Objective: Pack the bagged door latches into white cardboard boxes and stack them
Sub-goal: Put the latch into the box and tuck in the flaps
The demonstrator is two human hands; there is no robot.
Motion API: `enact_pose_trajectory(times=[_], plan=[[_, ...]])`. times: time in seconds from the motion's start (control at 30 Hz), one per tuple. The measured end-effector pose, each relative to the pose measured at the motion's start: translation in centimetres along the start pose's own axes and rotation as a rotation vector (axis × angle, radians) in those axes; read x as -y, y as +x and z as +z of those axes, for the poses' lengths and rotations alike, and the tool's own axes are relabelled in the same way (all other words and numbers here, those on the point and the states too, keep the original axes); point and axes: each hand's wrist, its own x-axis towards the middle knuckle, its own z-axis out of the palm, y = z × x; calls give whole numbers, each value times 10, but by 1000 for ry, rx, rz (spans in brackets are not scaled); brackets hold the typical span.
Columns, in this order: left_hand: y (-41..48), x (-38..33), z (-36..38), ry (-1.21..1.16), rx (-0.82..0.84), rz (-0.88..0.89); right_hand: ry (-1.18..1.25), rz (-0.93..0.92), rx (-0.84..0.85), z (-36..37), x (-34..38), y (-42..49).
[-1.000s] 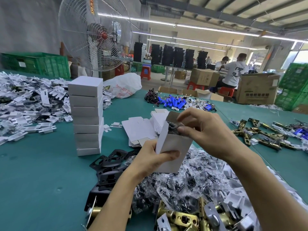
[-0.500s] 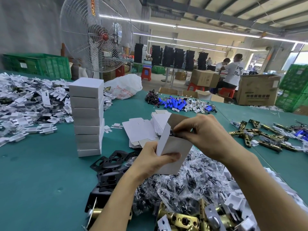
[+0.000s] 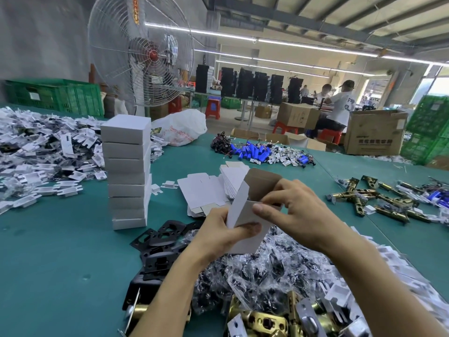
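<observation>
We count eight closed white boxes [image 3: 126, 176] in one stack at the left, and one open box [image 3: 243, 215] nearer. Our left hand [image 3: 218, 237] and right hand [image 3: 298, 215] make two. Far off are one fan [image 3: 145, 52], one white bag [image 3: 182, 127] and two seated people [image 3: 340, 105]. The bagged latches [image 3: 267, 271] are too many to count.

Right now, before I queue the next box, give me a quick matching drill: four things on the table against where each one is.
1 open box
2 box stack
3 flat blanks
4 bagged latches

A lying flat beyond the hands
B heaped beneath the hands
C gripped by left hand and right hand
D standing upright at the left

Pairs: 1-C, 2-D, 3-A, 4-B.
</observation>
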Motion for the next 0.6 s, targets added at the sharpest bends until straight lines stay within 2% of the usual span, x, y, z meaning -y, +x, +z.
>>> enact_pose_trajectory(times=[0.17, 0.37, 0.5, 0.53, 0.6], plan=[[1, -1, 2, -1, 31, 21, 126, -100, -163, 3, 5, -6], [-2, 0, 2, -59, 78, 11, 23, -45, -42, 7, 5, -4], [-2, -1, 3, -48, 91, 11, 52, -53, -2, 5, 3, -2], [-2, -2, 4, -53, 88, 13, 84, -65, -41, 5, 2, -4], [-3, -3, 4, -117, 86, 0, 183, -67, -223, 8, -3, -10]])
